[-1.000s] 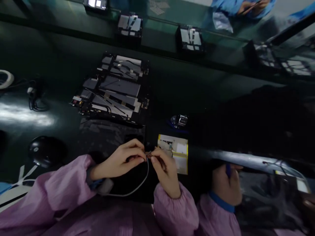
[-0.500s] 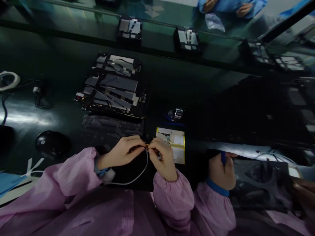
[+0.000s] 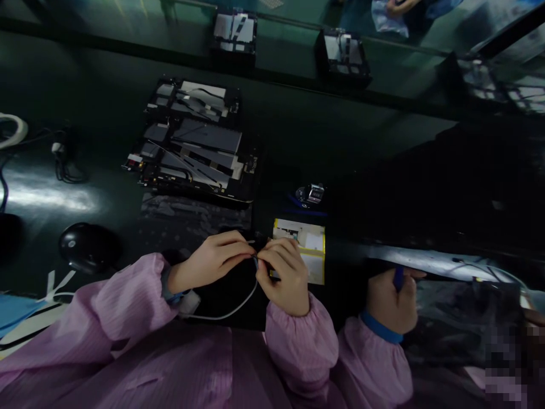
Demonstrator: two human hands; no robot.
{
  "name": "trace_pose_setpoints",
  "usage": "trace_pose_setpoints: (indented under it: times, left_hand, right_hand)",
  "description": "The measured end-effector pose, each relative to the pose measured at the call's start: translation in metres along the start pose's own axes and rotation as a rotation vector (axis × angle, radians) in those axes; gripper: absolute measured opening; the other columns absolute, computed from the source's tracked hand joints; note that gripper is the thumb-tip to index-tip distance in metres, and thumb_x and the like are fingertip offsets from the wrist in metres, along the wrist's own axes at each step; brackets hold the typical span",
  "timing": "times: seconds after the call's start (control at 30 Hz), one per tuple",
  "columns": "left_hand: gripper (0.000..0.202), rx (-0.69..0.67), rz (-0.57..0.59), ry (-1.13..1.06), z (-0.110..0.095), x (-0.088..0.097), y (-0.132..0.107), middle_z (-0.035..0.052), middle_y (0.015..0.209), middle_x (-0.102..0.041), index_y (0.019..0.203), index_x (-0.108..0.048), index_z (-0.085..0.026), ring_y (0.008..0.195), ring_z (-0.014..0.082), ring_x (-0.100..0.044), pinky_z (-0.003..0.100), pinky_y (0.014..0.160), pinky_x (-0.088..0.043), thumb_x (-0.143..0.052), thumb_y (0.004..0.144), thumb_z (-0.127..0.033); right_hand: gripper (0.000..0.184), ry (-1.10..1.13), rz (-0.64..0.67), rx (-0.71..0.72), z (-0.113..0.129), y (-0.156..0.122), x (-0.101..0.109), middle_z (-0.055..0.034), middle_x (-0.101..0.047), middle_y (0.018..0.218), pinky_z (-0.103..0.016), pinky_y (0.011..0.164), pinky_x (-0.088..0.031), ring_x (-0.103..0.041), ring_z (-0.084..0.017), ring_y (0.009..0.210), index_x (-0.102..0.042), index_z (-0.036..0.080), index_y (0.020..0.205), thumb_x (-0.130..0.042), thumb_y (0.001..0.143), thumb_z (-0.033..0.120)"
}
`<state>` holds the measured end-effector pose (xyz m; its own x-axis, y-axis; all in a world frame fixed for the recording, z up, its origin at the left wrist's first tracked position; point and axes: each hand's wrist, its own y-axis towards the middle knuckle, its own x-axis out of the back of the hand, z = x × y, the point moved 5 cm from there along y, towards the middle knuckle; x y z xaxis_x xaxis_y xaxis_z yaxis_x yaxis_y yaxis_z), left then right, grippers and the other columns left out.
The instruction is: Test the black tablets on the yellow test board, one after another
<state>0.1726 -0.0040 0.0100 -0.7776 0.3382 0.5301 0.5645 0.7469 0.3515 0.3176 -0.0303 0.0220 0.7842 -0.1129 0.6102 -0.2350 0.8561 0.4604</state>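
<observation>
My left hand [image 3: 215, 258] and my right hand [image 3: 285, 275] meet fingertip to fingertip in front of me. Both are closed in a pinch around a tiny dark part that is mostly hidden by the fingers. From the white block at my left wrist [image 3: 190, 303], a pale cord [image 3: 230, 314] curves up to the pinched fingers. Partly under my right hand lies a yellow-edged card [image 3: 313, 267] with white panels. Beyond it sits a silver tally counter [image 3: 315, 193] beside a thin blue tool [image 3: 304, 212]. A dark patterned mat [image 3: 191, 215] lies beyond my left hand.
Opened tablet bodies [image 3: 200, 153] are stacked at the left centre. A black mouse [image 3: 87, 247] and a coiled cable [image 3: 63, 162] lie left. Black boxes [image 3: 234, 34] stand along the back. At right, a co-worker's hand [image 3: 392, 301] holds something blue near a dark bag-like sheet [image 3: 451, 318].
The view has shifted slightly, and the things at the back sit higher in the picture. My hands stay pinched together; the fingers of my right hand have shifted a little. An orange glint between them has gone.
</observation>
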Motion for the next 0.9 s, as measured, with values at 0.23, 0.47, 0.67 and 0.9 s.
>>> trace_pose_setpoints:
  times: [0.23,0.47,0.67,0.9]
  left_hand:
    - [0.014,0.033,0.026,-0.028,-0.0023,0.0001,0.0017,0.0049,0.089,-0.061,0.097,-0.063,-0.015,0.080,0.0111,-0.059,0.022,0.072,-0.051,-0.050,0.092,-0.013]
    - [0.011,0.065,0.030,-0.061,-0.0020,0.0000,0.0030,0.0043,0.086,-0.059,0.094,-0.061,-0.014,0.077,0.0109,-0.058,0.022,0.069,-0.049,-0.051,0.090,-0.012]
    - [0.012,0.071,0.048,-0.045,0.0007,-0.0021,-0.0008,0.0046,0.088,-0.059,0.096,-0.061,-0.016,0.079,0.0117,-0.058,0.023,0.071,-0.049,-0.050,0.092,-0.015]
    - [0.010,0.086,0.057,-0.076,0.0002,-0.0015,0.0004,0.0039,0.085,-0.058,0.094,-0.060,-0.015,0.076,0.0115,-0.055,0.023,0.069,-0.047,-0.051,0.090,-0.013]
  right_hand:
    - [0.015,-0.023,0.031,-0.006,0.0007,-0.0005,-0.0004,-0.0008,-0.061,0.071,-0.038,0.077,-0.043,-0.055,-0.018,0.080,-0.057,0.021,0.081,-0.056,0.076,0.006]
    - [0.015,-0.018,0.029,-0.013,0.0005,-0.0016,-0.0002,-0.0012,-0.061,0.072,-0.038,0.077,-0.044,-0.055,-0.018,0.081,-0.058,0.021,0.082,-0.054,0.076,0.007]
    - [0.015,-0.022,0.029,-0.007,0.0009,-0.0023,-0.0003,-0.0007,-0.060,0.072,-0.038,0.079,-0.043,-0.055,-0.017,0.081,-0.057,0.021,0.082,-0.055,0.077,0.007]
    - [0.015,-0.024,0.039,0.002,0.0020,-0.0015,-0.0002,-0.0009,-0.060,0.071,-0.038,0.077,-0.044,-0.056,-0.018,0.081,-0.058,0.021,0.083,-0.053,0.078,0.008]
